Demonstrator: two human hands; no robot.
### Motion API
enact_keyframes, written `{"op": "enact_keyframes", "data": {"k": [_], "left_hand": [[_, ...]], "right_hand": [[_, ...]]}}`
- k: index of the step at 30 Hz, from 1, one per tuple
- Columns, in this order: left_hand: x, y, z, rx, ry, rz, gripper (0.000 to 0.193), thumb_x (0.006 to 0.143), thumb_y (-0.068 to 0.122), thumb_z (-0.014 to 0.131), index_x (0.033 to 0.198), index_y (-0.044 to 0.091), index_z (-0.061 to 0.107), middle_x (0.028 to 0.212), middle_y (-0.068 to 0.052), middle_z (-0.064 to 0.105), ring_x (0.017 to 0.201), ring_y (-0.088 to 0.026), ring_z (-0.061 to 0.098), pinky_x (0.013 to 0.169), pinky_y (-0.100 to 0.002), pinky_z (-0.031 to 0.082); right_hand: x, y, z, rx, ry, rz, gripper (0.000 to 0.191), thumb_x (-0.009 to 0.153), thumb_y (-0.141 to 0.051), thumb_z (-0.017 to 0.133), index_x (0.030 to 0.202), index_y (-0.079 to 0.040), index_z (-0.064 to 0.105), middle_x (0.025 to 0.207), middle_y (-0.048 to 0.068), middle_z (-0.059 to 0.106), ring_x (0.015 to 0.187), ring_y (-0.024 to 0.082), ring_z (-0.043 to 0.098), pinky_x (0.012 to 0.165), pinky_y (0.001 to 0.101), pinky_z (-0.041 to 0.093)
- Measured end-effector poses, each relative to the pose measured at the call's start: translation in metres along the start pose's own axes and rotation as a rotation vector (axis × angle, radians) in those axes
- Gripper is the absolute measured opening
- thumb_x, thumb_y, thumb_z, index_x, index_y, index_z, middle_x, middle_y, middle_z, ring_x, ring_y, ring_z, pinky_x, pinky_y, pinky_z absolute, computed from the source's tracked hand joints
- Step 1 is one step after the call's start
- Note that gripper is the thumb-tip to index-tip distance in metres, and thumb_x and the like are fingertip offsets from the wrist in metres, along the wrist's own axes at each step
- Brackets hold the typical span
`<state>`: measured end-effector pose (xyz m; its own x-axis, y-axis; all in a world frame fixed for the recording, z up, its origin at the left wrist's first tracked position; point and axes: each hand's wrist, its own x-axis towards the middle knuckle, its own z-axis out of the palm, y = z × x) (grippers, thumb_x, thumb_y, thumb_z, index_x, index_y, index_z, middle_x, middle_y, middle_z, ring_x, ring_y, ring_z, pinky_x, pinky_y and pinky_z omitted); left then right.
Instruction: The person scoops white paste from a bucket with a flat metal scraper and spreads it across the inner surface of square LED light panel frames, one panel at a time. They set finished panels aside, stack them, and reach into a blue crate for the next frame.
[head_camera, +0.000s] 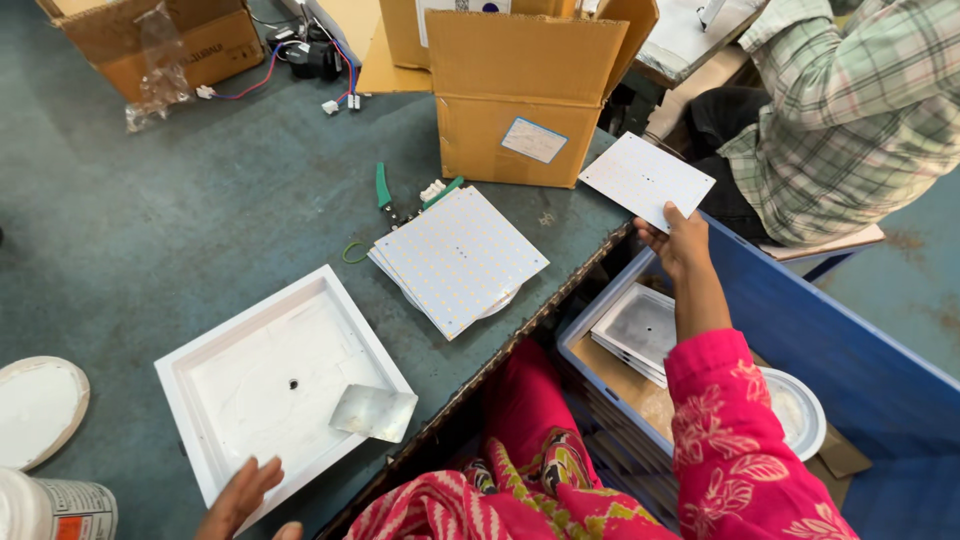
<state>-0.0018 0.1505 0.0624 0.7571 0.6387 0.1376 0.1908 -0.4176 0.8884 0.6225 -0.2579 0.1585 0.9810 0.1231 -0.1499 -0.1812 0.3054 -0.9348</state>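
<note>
Left hand (243, 492): low at frame edge, fingers spread flat, released, tips touching near rim of tray (200, 368).
Foil (373, 412): lying in tray, right of left fingers.
Right hand (677, 240): arm stretched forward over blue crate (850, 350), pinching near corner of white panel (646, 179), held tilted.
Boards (460, 258): stacked left of that grip.

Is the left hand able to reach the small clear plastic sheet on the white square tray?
Probably yes: the left hand rests at the white square tray edge, the clear plastic sheet close, nothing between.
</note>
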Motion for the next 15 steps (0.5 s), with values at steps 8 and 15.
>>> {"op": "enact_keyframes", "data": {"k": [8,15], "left_hand": [[-0.002,-0.030,-0.009,0.297,0.015,-0.034,0.065,0.075,0.041,0.080,0.131,0.011,0.067,0.118,-0.018,0.074,0.125,-0.034,0.065,0.111,-0.051,0.047],[0.001,0.042,0.006,0.298,0.109,0.238,0.052,0.086,0.041,0.069,0.128,0.011,0.067,0.122,-0.019,0.071,0.128,-0.036,0.063,0.112,-0.051,0.045]], "right_hand": [[0.017,-0.015,0.004,-0.239,-0.025,0.072,0.029,0.107,-0.032,0.050,0.130,-0.014,0.051,0.088,0.010,0.070,0.068,0.017,0.067,0.059,0.0329,0.056],[0.016,-0.014,-0.001,-0.182,-0.050,0.139,0.069,0.107,-0.069,0.041,0.129,-0.006,0.061,0.090,0.009,0.069,0.072,0.018,0.067,0.062,0.0324,0.053]]}}
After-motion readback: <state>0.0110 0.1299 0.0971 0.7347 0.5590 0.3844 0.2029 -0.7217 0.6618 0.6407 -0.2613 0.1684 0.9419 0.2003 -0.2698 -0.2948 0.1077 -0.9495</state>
